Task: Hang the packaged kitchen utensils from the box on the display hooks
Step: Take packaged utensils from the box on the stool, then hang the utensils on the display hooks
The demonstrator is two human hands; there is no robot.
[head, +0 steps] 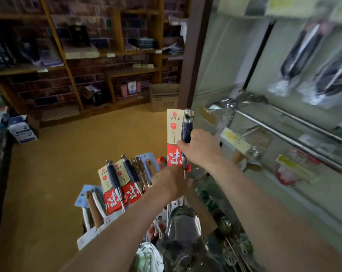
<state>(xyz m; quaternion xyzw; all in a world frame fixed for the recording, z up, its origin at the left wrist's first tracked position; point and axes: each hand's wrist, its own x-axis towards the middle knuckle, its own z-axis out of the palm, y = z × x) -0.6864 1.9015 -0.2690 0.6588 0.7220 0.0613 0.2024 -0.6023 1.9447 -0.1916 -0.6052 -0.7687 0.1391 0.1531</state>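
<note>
Both hands hold one packaged utensil [183, 146] upright in the middle of the view, just left of the display rack [244, 61]. The right hand [200, 149] has its fingers curled round the dark blue handle, about halfway up the red and cream card [173, 132]. The left hand [171, 183] sits lower, its fingers closed on the bottom edge of that card where the metal shaft comes out. The shiny metal head [184, 218] of this utensil hangs below the left hand, near the camera. To the left and nearer stands a bunch of further packaged pieces with handles pointing up: two matching utensils [125, 181] with blue handles on the same red and cream cards, side by side, and at least two wooden-handled ones [90, 201] on pale blue cards, one at the left of the bunch and one at its far right. Whatever holds the bunch is hidden. On the right, two metal rods [288, 132] run out from the rack; they are blurred. Above them, far right, hang two dark bagged items [303, 54], also blurred. On the orange-brown floor [68, 163], far off, one cardboard box [163, 98] stands by wooden shelves [115, 54] against a brick wall.
</note>
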